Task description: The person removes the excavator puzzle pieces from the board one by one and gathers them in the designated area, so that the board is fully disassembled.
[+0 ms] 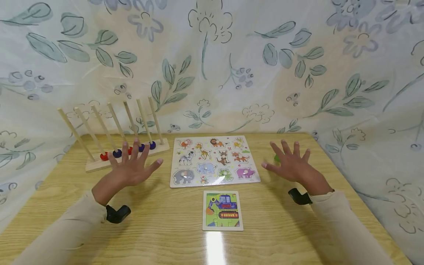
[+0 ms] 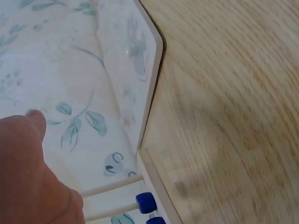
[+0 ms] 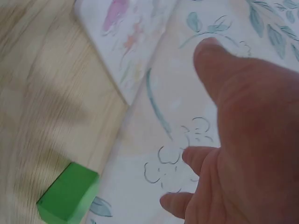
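Note:
My left hand (image 1: 130, 170) hovers with spread fingers over the table, in front of a wooden peg rack (image 1: 94, 164) whose upright sticks carry red and blue beads (image 2: 146, 203). My right hand (image 1: 292, 164) is likewise spread out in the air, to the right of the animal puzzle board (image 1: 212, 176). Partly hidden behind that hand in the head view is a green block (image 3: 68, 193), seen whole in shape in the right wrist view. Neither hand holds anything. A small framed digger puzzle (image 1: 222, 211) lies between the forearms, nearer to me than the animal board.
The wooden table (image 1: 159, 235) ends at the back against a flowered cloth (image 1: 212, 73) that also hangs along both sides. The peg rack's tall sticks rise at the back left. A light reflection shines on the table's front middle.

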A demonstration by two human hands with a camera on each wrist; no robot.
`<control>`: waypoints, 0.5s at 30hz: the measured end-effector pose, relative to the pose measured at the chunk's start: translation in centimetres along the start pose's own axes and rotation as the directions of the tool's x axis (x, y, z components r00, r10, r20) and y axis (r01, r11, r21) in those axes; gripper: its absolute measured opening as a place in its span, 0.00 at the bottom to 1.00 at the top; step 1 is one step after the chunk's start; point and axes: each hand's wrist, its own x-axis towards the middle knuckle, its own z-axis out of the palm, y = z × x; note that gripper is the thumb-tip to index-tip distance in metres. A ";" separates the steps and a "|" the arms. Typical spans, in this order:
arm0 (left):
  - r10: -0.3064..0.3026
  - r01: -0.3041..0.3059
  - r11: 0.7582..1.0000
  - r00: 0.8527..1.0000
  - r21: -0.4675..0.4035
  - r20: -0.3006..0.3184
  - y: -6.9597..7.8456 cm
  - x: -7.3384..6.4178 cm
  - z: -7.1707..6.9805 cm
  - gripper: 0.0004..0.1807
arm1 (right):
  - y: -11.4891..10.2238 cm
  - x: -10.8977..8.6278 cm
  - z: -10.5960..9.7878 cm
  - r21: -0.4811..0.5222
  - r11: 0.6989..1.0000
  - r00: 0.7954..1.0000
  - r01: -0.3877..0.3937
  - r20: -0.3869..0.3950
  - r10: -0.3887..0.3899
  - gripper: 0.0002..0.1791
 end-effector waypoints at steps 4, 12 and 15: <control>0.046 -0.046 0.999 0.998 -0.005 -0.031 0.0 -0.1 0.0 0.52 | -0.6 -0.4 -0.1 0.073 0.995 0.998 0.068 -0.007 -0.068 0.49; 0.279 -0.285 0.957 0.954 -0.046 -0.105 1.8 -0.4 0.6 0.32 | -2.2 -0.6 -0.3 0.174 0.965 0.980 0.196 -0.068 -0.187 0.34; 0.368 -0.379 0.922 0.922 -0.077 -0.122 2.9 -0.6 0.9 0.27 | -3.1 -0.5 -0.2 0.200 0.955 0.976 0.219 -0.069 -0.209 0.31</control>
